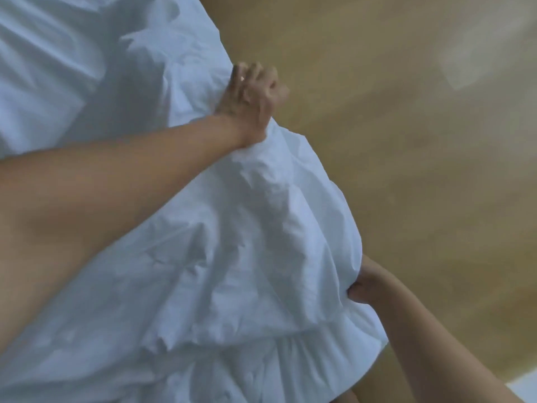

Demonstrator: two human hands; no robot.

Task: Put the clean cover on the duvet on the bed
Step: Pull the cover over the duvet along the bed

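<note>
The left hand [252, 96] sits at the far end of the visible edge of the white duvet cover [247, 228]. Its fingers curl over that edge and clutch the cloth, though motion blur hides the exact hold. A ring [242, 78] shows on one finger. The bare left forearm lies across the top of the cover. The right hand [363, 289] is at the near end of the same edge. It pinches a bulging fold, with the thumb on the outside and the other fingers tucked out of sight under the cloth. Between the two hands the cover's edge runs on a slant from far to near, puffed and heavily creased. Beyond that edge lies open yellowish wooden floor [406, 170]. On the other side the cover spreads away past the frame, so its full length cannot be told. Just under the cover's near edge a lower white layer [308, 354] with gathered pleats shows, touching the cover. Whether it is duvet or sheet cannot be told.
</note>
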